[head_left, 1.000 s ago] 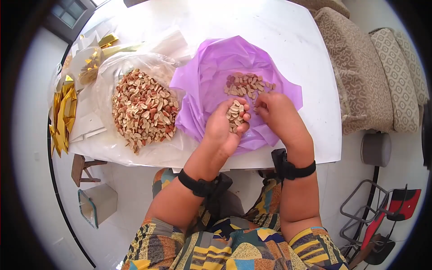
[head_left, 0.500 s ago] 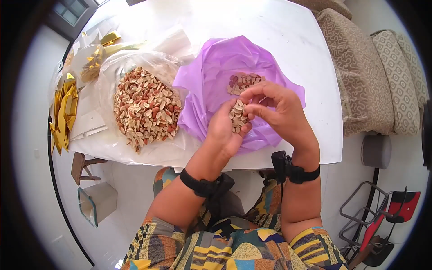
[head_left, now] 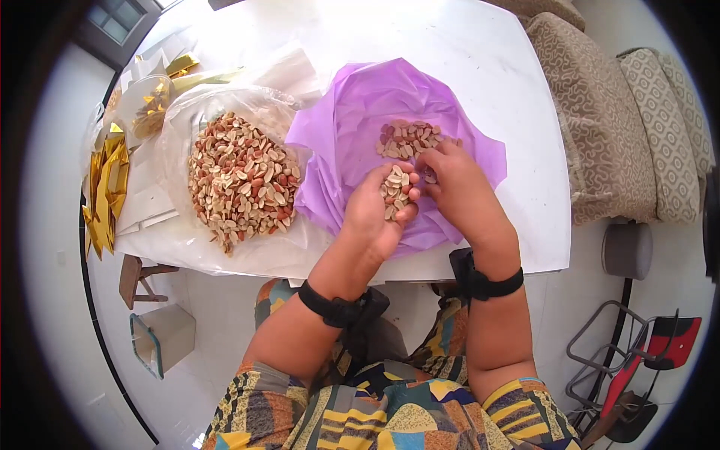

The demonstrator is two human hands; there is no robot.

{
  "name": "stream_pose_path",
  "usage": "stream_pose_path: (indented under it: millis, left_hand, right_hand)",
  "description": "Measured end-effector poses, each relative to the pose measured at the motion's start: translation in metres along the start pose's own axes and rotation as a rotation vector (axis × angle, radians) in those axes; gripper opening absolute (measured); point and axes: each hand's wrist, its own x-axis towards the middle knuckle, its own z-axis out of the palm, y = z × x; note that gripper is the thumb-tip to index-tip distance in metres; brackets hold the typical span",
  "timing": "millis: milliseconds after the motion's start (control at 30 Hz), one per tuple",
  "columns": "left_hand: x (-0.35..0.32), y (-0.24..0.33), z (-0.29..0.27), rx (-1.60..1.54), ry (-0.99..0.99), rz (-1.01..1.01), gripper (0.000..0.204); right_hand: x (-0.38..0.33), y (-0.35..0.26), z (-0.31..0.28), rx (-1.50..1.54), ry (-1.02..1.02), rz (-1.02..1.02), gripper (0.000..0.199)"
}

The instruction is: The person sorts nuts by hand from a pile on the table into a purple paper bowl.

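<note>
Bare table (head_left: pixel 480 67) beyond purple sheet (head_left: pixel 360 112)

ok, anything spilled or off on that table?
Nothing stands out. The big peanut pile sits on its clear plastic sheet, the small pile on the purple sheet, and the left hand cups a few. No strays visible on the white table.

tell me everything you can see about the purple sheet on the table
The purple sheet is a thin, translucent, crinkled film, like plastic, spread open on the white table with its edges raised into a shallow bowl. A small pile of peanuts lies in its middle. Its left edge overlaps the clear bag that holds the larger peanut heap. The left hand, cupping peanuts, and the right hand are over its near part.
</note>
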Motion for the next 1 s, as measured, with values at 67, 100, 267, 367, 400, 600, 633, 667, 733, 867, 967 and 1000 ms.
stream_pose_path:
  millis: [67,100,267,367,400,600,633,667,733,867,967,1000]
  left_hand:
    - [0.000,0.000,0.001,-0.001,-0.001,-0.004,0.024]
    - [0.000,0.000,0.001,-0.003,0.001,-0.005,0.024]
    - [0.000,-0.001,0.003,0.005,0.020,0.004,0.024]
    - [0.000,-0.001,0.001,0.005,0.013,-0.002,0.024]
    - [0.000,-0.001,0.000,-0.002,0.001,-0.006,0.024]
    - [-0.002,-0.001,0.003,0.019,0.014,0.005,0.023]
    - [-0.002,-0.001,0.003,0.019,0.015,0.005,0.023]
    - [-0.001,-0.001,0.003,0.016,0.014,0.004,0.024]
    - [-0.001,0.000,0.003,0.014,0.012,0.002,0.024]
    - [-0.001,-0.001,0.002,0.016,0.039,0.003,0.024]
    - [-0.002,-0.001,0.003,0.027,0.044,0.012,0.025]
    - [-0.002,-0.002,0.004,0.031,0.041,0.018,0.025]
  right_hand:
    - [0.001,-0.007,-0.003,-0.003,-0.019,0.023,0.022]
    - [0.002,-0.010,-0.005,-0.003,-0.020,0.024,0.022]
    - [0.003,-0.013,-0.004,-0.034,-0.056,0.072,0.016]
    - [0.003,-0.005,0.001,-0.035,-0.005,0.065,0.016]
    - [0.002,-0.005,0.002,-0.035,-0.005,0.065,0.016]
    - [0.002,-0.011,-0.001,-0.038,-0.006,0.028,0.016]
    - [0.003,-0.011,-0.001,-0.044,-0.025,0.034,0.016]
    - [0.003,-0.010,-0.002,-0.050,-0.044,0.040,0.017]
    - [0.003,-0.003,0.001,0.016,-0.010,0.036,0.017]
    - [0.007,-0.007,-0.010,0.177,0.040,0.086,0.013]
    - [0.008,-0.024,-0.019,0.436,0.047,0.105,0.017]
    - [0.008,-0.027,-0.020,0.435,0.047,0.106,0.017]
